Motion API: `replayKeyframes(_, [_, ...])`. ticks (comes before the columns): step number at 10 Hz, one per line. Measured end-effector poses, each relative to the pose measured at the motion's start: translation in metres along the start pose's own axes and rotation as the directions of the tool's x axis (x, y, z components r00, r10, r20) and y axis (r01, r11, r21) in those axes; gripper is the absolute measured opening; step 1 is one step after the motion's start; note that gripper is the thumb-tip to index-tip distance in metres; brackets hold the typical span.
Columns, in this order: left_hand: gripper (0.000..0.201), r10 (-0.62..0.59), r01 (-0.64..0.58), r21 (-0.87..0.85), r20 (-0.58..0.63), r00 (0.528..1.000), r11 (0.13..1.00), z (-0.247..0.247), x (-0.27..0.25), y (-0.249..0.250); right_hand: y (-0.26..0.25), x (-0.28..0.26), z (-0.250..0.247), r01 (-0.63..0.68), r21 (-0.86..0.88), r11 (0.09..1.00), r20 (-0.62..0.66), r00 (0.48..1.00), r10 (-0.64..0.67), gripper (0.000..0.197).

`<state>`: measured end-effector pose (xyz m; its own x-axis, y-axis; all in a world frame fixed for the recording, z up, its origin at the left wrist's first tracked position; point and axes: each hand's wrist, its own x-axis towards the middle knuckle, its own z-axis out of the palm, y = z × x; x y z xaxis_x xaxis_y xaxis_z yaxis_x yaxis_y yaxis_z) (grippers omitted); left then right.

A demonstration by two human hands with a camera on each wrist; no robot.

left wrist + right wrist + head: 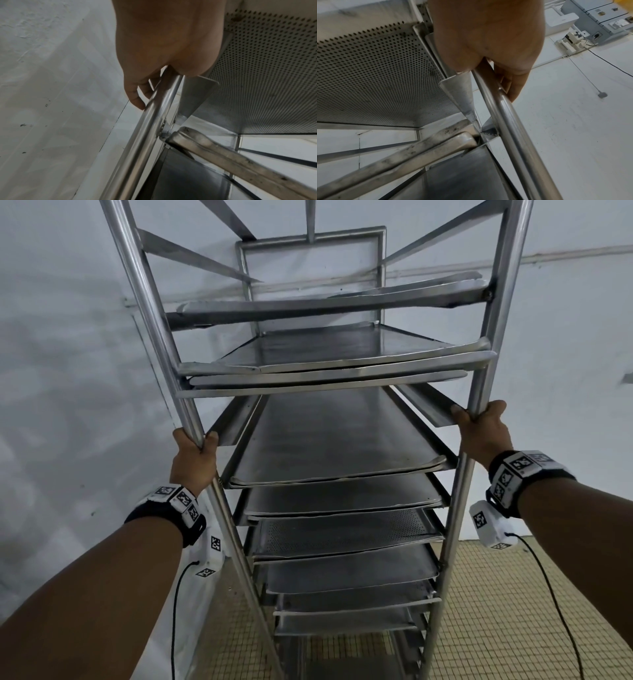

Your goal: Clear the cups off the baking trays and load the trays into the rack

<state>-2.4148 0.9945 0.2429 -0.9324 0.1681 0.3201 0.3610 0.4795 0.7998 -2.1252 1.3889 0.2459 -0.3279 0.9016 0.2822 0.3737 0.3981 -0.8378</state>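
A tall steel rack [322,392] stands right in front of me, with several baking trays [335,440] lying on its side runners from top to bottom. My left hand [193,455] grips the rack's front left post [150,115], fingers curled round the tube. My right hand [479,426] grips the front right post [508,119] at about the same height. In both wrist views a perforated tray [267,81] [376,81] shows from below, next to each hand. No cups are in view.
A pale wall [68,354] runs close behind and to the left of the rack. Small beige floor tiles [513,611] spread under it and to the right. In the right wrist view, wall sockets and a cable [583,37] sit on the wall beyond.
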Motion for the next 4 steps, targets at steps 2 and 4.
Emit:
replayKeyframes(2, [0.044,0.004,-0.003,0.031,-0.037,0.999,1.000,-0.008,-0.013,0.000,0.006,-0.015,-0.011,0.110,-0.088,0.990,0.069,0.992,-0.104,0.044])
replayKeyframes(4, [0.041,0.072,-0.069,0.035,-0.076,0.995,0.997,-0.017,-0.037,0.003,0.000,-0.023,-0.035,0.127,-0.248,0.960,0.128,0.987,-0.097,0.055])
